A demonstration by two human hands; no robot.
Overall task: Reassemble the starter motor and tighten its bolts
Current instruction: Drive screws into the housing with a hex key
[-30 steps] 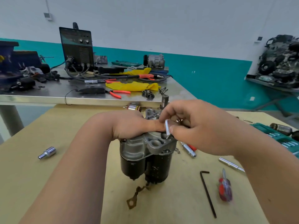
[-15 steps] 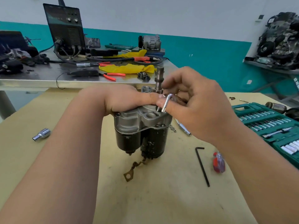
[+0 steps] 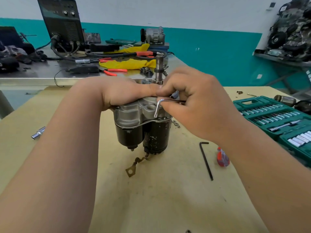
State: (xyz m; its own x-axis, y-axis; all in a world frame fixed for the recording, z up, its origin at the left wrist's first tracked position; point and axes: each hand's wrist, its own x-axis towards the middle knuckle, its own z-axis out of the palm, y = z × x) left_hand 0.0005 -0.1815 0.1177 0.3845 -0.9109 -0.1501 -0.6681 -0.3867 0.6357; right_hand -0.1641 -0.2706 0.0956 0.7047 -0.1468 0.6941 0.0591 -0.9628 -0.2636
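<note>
Sockets (image 3: 301, 140), bits (image 3: 269, 115) in green case (image 3: 239, 105) near starter motor (image 3: 127, 115)

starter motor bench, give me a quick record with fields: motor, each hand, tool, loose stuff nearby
motor: starter motor stands on end on the tan table, shaft up
steadying: left hand lies over the housing top, fingers straight
working: right hand pinches the silver hex key
tool: short leg points down at the housing flange
nearby right: black hex key, red-handled screwdriver, open green socket set
nearby left: loose socket
</note>
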